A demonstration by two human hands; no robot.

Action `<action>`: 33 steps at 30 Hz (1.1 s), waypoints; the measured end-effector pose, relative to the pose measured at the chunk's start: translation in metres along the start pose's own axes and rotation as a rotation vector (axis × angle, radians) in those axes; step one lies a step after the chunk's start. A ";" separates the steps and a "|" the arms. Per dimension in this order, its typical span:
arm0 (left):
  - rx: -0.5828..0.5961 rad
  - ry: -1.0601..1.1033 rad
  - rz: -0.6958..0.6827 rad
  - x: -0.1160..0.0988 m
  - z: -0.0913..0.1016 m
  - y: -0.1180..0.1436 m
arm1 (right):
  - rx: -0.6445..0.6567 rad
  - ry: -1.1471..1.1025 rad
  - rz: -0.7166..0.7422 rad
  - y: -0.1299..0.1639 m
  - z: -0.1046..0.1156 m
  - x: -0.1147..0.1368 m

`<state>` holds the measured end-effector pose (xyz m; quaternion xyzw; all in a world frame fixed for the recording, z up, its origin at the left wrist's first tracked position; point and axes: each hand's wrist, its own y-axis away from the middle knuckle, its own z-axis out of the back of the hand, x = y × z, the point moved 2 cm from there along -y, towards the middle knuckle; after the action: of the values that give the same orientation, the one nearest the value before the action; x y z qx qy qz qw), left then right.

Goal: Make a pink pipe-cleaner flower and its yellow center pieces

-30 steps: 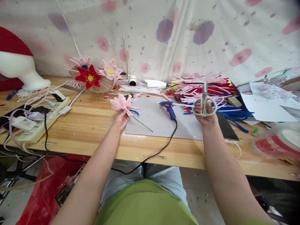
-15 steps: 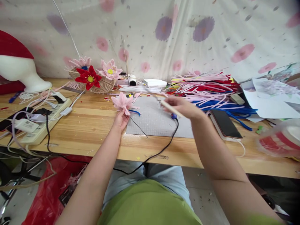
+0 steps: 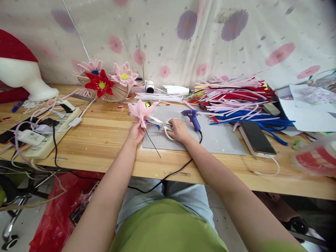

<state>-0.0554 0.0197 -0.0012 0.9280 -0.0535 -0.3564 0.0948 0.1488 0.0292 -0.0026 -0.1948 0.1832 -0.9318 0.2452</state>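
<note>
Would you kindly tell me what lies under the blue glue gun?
The blue glue gun rests on the grey cutting mat, which lies on the wooden table. The mat hides the wood beneath.

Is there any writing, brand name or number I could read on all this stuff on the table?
None can be read.
White charger on the power strip: dark print on its label, too small to read.
Printed sheets at the right: a blurred picture, no legible words.
Glue gun, phone: no visible text.
</note>
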 end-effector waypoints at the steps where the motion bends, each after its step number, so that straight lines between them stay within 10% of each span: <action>1: 0.001 -0.008 0.005 0.000 0.000 0.000 | 0.006 0.009 0.004 0.000 0.000 0.000; 33: 0.014 -0.215 0.022 0.010 -0.001 -0.001 | 0.061 0.111 0.078 -0.009 -0.011 0.023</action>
<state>-0.0472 0.0193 -0.0071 0.8844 -0.0760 -0.4524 0.0861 0.1220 0.0272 -0.0018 -0.1278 0.1758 -0.9360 0.2768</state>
